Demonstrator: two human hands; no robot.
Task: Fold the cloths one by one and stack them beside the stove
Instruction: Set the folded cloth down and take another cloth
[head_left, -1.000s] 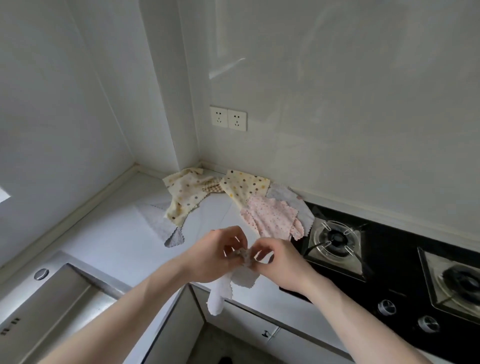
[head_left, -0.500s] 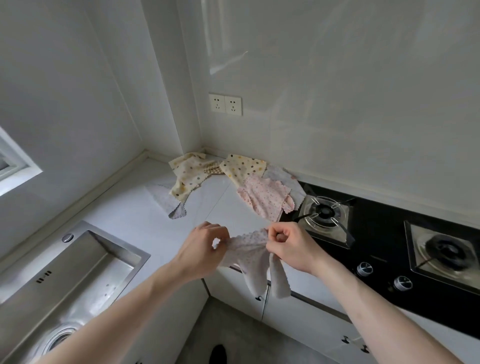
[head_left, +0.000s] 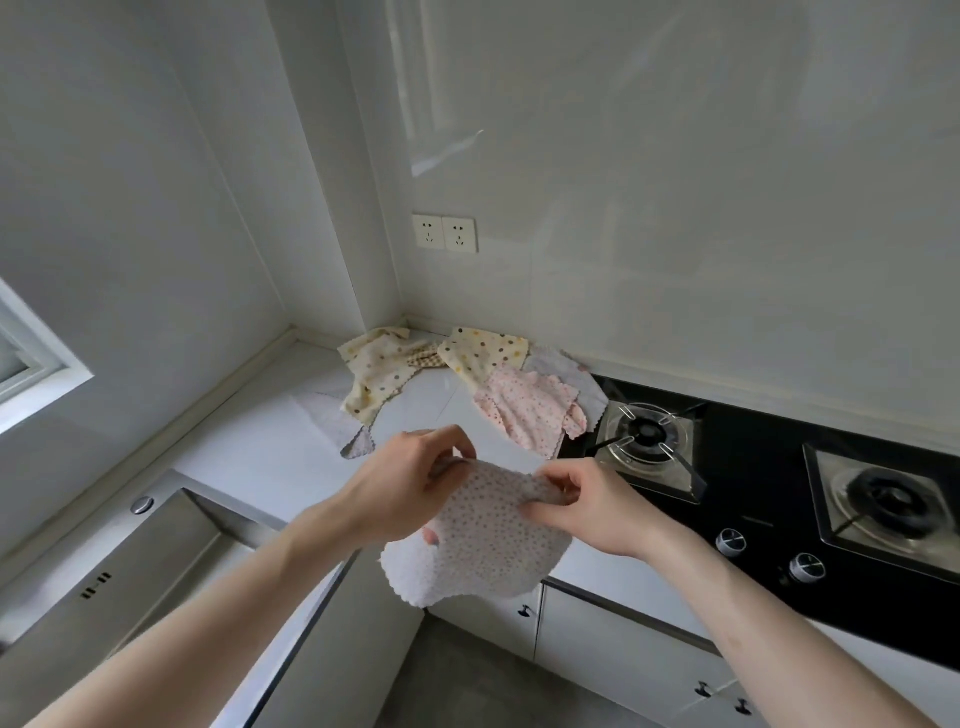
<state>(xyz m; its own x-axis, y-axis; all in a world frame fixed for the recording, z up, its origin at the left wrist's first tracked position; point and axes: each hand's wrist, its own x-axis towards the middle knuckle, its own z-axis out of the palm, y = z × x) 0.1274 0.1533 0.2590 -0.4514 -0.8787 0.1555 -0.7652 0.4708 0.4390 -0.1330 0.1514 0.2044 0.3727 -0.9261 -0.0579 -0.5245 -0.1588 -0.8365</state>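
two hands now hold the white, brown-dotted square cloth with a scalloped edge (head_left: 491, 535) spread out flat in the air, above the front edge of the white tabletop (head_left: 249, 457). the left hand (head_left: 410, 483) pinches its top left corner; the right hand (head_left: 587, 506) pinches its top right corner. half a second ago the cloth hung bunched and narrow between the hands; it is now opened wide. judgement: the cloth is ready for its first fold. the unfolded cloths (head_left: 467, 384) lie as before, by the black glass stove (head_left: 779, 467).
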